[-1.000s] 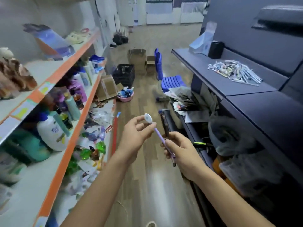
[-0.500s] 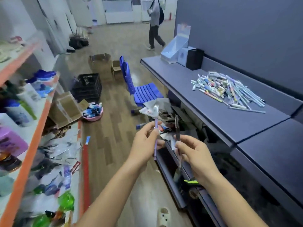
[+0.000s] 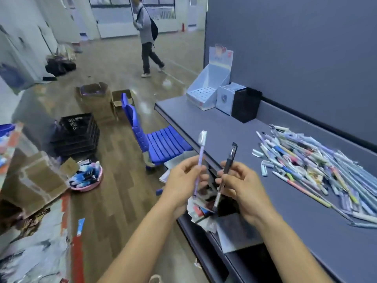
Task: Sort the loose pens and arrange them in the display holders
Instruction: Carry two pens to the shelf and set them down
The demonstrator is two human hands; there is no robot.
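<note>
A long grey shelf top (image 3: 234, 139) runs from the near right toward the far middle, backed by a dark grey wall panel (image 3: 295, 48). At its far end three display holders stand close together: a pale blue cardboard display stand (image 3: 206, 92) with a grid of round holes in its stepped front, a small light blue box (image 3: 225, 99) just right of it, and a black square pen cup (image 3: 245, 104) touching that box's right side. On the right of the shelf top lies a wide heap of loose pens (image 3: 318, 168) in mixed pastel and dark colours — most lie with their long axes running from far left to near right, and a few loose caps rest at the heap's left edge.

Left of the shelf, on the wooden floor, stand a blue slatted plastic chair (image 3: 157, 146), a black plastic crate (image 3: 76, 131), open brown cardboard boxes (image 3: 95, 97) and a pink bowl (image 3: 87, 178) filled with small tubes. A person in a grey top (image 3: 145, 31) walks across the far floor. Papers and packets (image 3: 202, 211) crowd the lower shelf beneath the hands.

The left hand (image 3: 181, 184) pinches a slim lilac pen with a white cap (image 3: 201, 158) between thumb and closed fingertips; the pen stands nearly upright, cap at the far, upper end. Just right of it the right hand (image 3: 242, 188) has its fingers clamped on a black pen with a clear barrel (image 3: 226, 170), tilted slightly so the clip end points up and to the right while the lower end points down toward the papers. Both pens are in the air over the shelf's near-left edge, near each other but apart.
</note>
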